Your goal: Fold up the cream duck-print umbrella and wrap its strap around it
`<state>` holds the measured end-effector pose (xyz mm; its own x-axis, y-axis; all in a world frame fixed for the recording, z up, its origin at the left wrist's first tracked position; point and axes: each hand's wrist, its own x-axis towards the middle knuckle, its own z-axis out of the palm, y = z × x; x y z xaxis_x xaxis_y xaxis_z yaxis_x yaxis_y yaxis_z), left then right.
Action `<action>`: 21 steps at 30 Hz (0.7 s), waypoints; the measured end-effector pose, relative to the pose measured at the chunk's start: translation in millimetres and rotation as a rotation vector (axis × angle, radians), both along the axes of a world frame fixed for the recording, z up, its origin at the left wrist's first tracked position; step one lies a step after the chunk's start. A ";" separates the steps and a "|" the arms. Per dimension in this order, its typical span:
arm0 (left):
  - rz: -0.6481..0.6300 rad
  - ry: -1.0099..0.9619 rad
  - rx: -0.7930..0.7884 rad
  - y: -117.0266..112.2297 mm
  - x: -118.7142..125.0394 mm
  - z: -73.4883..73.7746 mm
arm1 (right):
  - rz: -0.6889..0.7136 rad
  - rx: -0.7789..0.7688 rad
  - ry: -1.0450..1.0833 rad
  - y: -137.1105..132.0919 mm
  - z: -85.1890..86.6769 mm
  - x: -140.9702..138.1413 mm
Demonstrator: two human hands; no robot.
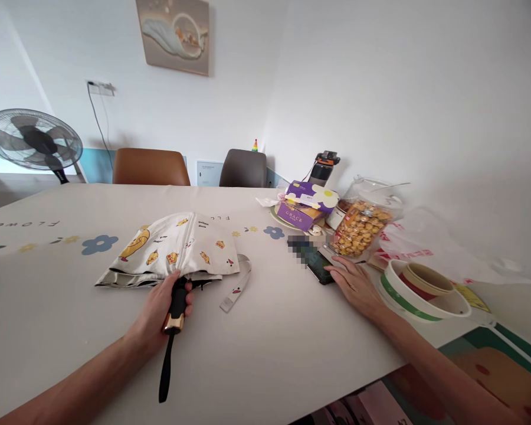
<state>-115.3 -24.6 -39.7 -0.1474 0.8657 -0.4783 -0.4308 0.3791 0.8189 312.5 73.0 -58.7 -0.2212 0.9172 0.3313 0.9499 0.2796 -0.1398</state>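
My left hand (161, 304) is wrapped round the black handle of a folded umbrella (186, 245). Its white canopy, printed with small yellow ducks, lies loose and unstrapped on the table, and a white strap (236, 289) trails to its right. From the gold-banded handle end a black wrist loop (166, 369) hangs toward me. On the right, my right hand (354, 286) lies with fingers stretched out, fingertips at the near edge of a dark phone (321, 268). Part of the phone is blurred out. I see nothing gripped in that hand.
Behind the phone stand a purple box (301, 212), a black bottle (323, 168) and a jar of popcorn (360, 230). White bowls (393, 283) and a plastic bag (429, 242) are at the right. Chairs (150, 167) line the far side; a fan (35, 141) stands left.
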 end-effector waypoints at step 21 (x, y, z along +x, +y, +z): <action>0.036 0.022 -0.072 -2.0 4.9 10.7 | -0.029 0.092 0.389 35.5 31.9 -21.9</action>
